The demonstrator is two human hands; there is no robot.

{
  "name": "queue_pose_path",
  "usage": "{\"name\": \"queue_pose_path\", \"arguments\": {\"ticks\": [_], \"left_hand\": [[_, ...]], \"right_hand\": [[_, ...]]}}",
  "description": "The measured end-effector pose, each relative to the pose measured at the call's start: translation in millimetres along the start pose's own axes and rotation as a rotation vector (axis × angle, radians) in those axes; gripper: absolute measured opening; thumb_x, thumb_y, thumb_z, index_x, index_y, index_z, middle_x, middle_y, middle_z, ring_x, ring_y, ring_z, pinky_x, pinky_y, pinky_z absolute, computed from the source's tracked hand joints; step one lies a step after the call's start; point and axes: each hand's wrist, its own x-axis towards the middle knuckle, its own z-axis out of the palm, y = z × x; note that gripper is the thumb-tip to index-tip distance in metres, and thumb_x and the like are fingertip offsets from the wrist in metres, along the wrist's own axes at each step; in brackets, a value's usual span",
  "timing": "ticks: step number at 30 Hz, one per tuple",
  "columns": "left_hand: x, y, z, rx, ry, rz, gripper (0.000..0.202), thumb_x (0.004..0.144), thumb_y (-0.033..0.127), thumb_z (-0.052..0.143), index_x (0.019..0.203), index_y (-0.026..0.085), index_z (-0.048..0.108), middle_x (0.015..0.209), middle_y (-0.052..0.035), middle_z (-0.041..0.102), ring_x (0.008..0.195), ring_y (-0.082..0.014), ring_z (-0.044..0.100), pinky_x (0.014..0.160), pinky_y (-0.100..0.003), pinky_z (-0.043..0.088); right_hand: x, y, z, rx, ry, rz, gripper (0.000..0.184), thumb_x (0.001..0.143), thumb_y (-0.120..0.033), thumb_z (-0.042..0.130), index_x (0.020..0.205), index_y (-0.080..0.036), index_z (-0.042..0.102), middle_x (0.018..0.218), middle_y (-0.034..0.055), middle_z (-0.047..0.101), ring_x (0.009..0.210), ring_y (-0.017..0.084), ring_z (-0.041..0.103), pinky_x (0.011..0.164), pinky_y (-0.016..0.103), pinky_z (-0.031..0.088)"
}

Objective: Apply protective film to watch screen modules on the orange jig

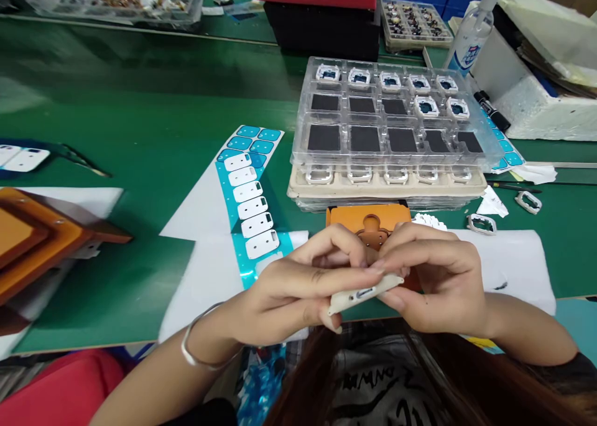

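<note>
Both my hands meet low in the middle of the view, over the table's near edge. My left hand [298, 286] and my right hand [429, 277] pinch the two ends of a small cream plastic frame part [364, 293], fingers closed on it. An orange fixture block [368, 221] lies on the table just behind my fingers. To its left runs a teal backing strip with white die-cut stickers [249, 208]. Behind the block stands a stack of clear trays [392, 127] with black pads and white frame parts in their pockets.
Two loose white frame parts [482, 224] lie at the right near tweezers [513, 186]. A squeeze bottle [471, 34], a marker and white foam stand at the back right. An orange wooden jig [37, 239] sits at the left edge. White paper [513, 258] covers the near table.
</note>
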Motion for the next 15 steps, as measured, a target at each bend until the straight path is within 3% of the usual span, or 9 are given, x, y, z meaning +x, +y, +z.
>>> {"name": "queue_pose_path", "arguments": {"ticks": [5,15], "left_hand": [[0.4,-0.3,1.0,0.006,0.072,-0.022,0.04,0.099,0.039,0.054,0.139,0.042,0.056,0.099,-0.0032,0.046,0.092,-0.0152,0.057,0.085,-0.032,0.056],[1.2,-0.1,1.5,-0.027,0.046,-0.032,0.04,0.099,0.036,0.055,0.139,0.038,0.058,0.102,-0.0044,0.045,0.103,-0.018,0.056,0.092,-0.033,0.054]], "right_hand": [[0.9,-0.9,-4.1,-0.026,-0.053,-0.023,0.025,0.084,-0.021,0.072,0.109,-0.025,0.074,0.081,0.0024,0.07,0.064,0.013,0.059,0.053,0.025,0.052],[3.2,-1.9,-8.5,-0.108,-0.063,-0.036,0.034,0.078,-0.02,0.076,0.11,-0.033,0.077,0.081,0.0014,0.073,0.059,0.015,0.061,0.049,0.027,0.053]]}}
